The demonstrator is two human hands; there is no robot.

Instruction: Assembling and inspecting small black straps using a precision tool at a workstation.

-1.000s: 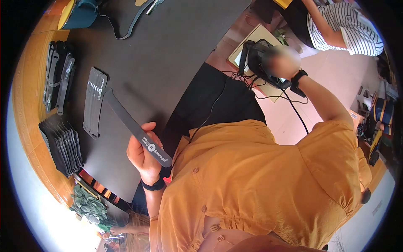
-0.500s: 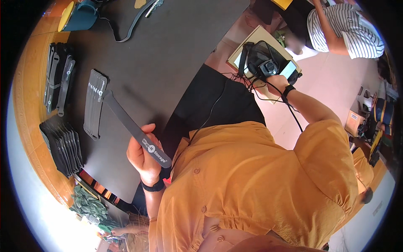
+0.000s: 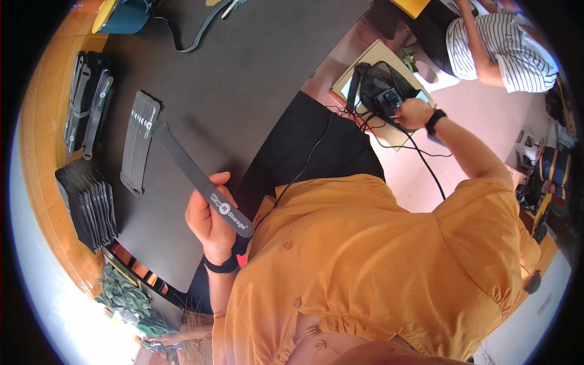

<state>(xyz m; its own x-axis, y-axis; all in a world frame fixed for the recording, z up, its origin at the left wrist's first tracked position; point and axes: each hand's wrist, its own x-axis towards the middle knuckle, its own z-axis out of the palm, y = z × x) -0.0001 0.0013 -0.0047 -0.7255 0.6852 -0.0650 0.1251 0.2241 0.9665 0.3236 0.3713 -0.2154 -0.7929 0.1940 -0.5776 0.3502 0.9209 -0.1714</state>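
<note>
My left hand [image 3: 210, 216] is closed around a dark grey strap [image 3: 193, 173] with white lettering, which slants up and left over the table. The strap's far end lies near a fanned row of matching grey straps [image 3: 139, 146]. At the right, my right hand [image 3: 415, 114] reaches to a black mesh basket [image 3: 380, 76], fingers pinched beside a small black device [image 3: 388, 98]. What those fingers hold is too small to make out. Black cables [image 3: 365, 118] hang around the basket, one passing below this hand.
The dark table [image 3: 243, 55] bears a bundle of straps [image 3: 88, 109], a stack of folded black straps [image 3: 88, 204], a blue mug [image 3: 125, 17] and a loose grey strap [image 3: 198, 39]. A cardboard box [image 3: 340, 85] supports the basket. A person in a striped shirt [image 3: 480, 45] is at upper right.
My right hand has drawn its fingers together beside the device and now covers part of a pale flat thing behind it. My left hand keeps the strap, barely shifted.
</note>
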